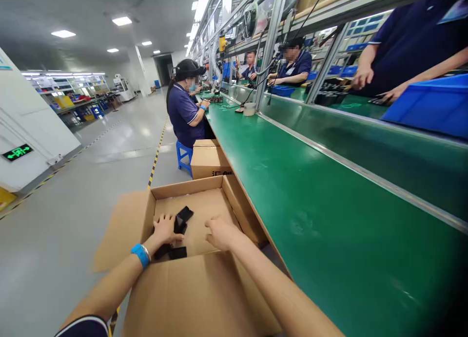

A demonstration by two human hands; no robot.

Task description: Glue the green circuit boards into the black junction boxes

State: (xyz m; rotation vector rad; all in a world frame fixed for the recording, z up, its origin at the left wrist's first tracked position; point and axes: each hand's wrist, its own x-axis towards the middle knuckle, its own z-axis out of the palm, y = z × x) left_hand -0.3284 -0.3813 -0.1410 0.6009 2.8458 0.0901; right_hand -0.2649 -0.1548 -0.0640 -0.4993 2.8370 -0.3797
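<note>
Evidently the handling is under way rather than finished, judging by how things lie: several small, flat black pieces (pixel 185 213) sit loose and in no neat order inside an open brown cardboard box (pixel 186 187), gathered toward its left side. Part of the group lies beyond the left hand and part on the near side of it, close to the raised brown cardboard flap (pixel 183 293) at the front. None of them stands in a row or stack that can be made out, so sorting or arranging, if that is wanted, looks undone; how many pieces there are in all cannot be told, since the hand covers some.

The left hand (pixel 165 230), with a bright blue band (pixel 141 255) at its wrist, is palm down with fingers well spread and thumb stretched to the right. It lies over the black pieces and seems to touch them, with no firm grasp visible; what is under the palm is hidden. The right hand (pixel 221 232) hangs above the plain cardboard surface inside the box, apart from the pieces. Its fingers are loosely bent, index finger and thumb held apart, and nothing shows between them, though the palm is out of sight. To the right runs a long, glossy green tabletop (pixel 310 220).
</note>
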